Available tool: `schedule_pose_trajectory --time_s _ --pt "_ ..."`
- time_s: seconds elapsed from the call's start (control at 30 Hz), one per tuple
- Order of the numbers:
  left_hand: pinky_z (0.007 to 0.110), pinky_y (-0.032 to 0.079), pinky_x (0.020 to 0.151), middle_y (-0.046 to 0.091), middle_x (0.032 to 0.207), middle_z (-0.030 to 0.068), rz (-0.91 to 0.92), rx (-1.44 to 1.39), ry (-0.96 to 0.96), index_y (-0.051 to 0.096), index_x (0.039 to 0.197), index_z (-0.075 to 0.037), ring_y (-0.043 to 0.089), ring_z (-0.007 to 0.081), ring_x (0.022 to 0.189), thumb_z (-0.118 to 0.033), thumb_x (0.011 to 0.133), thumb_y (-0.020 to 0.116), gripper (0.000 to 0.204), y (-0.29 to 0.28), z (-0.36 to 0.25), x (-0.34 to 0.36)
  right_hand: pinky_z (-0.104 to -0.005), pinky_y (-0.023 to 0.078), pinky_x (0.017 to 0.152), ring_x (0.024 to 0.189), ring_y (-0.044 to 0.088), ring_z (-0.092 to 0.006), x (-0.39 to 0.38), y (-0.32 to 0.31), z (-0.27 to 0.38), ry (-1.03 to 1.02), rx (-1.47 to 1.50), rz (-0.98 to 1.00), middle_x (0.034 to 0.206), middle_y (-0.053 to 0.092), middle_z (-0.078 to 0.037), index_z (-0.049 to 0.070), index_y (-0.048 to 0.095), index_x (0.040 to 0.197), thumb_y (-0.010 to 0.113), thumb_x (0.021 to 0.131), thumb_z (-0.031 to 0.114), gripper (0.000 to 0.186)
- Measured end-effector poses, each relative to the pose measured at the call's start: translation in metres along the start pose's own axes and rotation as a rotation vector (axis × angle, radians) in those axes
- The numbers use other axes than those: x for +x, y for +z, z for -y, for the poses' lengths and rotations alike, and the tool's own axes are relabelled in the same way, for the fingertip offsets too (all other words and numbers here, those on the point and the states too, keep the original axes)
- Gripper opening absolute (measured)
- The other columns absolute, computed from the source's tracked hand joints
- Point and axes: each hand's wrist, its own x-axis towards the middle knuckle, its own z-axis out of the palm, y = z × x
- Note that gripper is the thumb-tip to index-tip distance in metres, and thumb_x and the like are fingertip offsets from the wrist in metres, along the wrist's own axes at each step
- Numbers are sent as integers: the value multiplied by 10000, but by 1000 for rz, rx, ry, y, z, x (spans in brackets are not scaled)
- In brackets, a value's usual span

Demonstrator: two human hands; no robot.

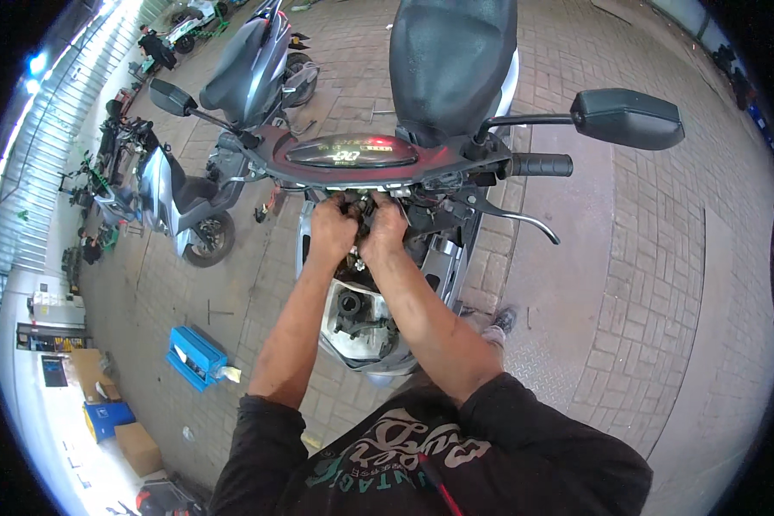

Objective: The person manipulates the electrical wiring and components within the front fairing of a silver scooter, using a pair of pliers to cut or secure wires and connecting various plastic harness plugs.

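In front of me stands a scooter with its front opened up, and its oval instrument display (353,154) is lit. Just under the display, my left hand (333,227) and my right hand (386,225) are close together. The fingers of both hands are curled in among dark wiring and small connectors (364,206). Fingertips and whatever they pinch are too dark and covered to make out. Below the hands, pale connectors (356,261) hang above the open white front housing (334,337).
A right handlebar grip (542,165), brake lever (525,220) and mirror (628,119) stick out to the right; another mirror (172,97) is at left. A blue toolbox (196,357) lies on the paving at lower left. Other scooters (176,193) stand beyond it.
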Motion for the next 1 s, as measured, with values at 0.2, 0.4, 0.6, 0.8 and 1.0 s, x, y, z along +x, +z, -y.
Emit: schedule_pose_trajectory --time_s 0.2,0.4,0.6,0.8,1.0 --pt "441 453 775 601 885 260 -3 -8 7 635 889 -2 571 403 881 -202 759 540 257 6 44 4 -416 457 674 773 559 -229 1 -8 -12 18 -159 73 856 570 -78 52 552 971 548 813 118 171" --pt "442 471 718 614 808 256 -129 50 126 642 870 -18 598 394 775 -180 738 581 217 30 29 5 -403 480 671 826 570 -268 -26 16 14 -154 -423 -116 959 582 -136 -40 538 1001 548 814 72 219" --pt "426 486 727 622 840 229 -157 -162 -10 644 879 -30 595 395 839 -100 713 548 204 27 13 8 -405 486 674 788 568 -285 5 7 20 -111 -424 19 908 570 -156 -61 541 948 400 890 75 205" --pt "430 476 755 622 843 231 -319 -351 21 644 883 2 596 391 834 -117 733 565 206 21 16 2 -316 452 594 772 558 -181 -37 -37 24 -234 -794 -20 908 587 -96 -9 551 983 584 788 62 210" --pt "440 470 753 613 854 244 -274 -285 98 648 878 -14 589 395 830 -84 732 532 199 24 6 7 -217 404 526 631 528 -106 -8 -64 51 -790 -1219 221 781 604 -54 -33 554 1060 605 765 -26 300"
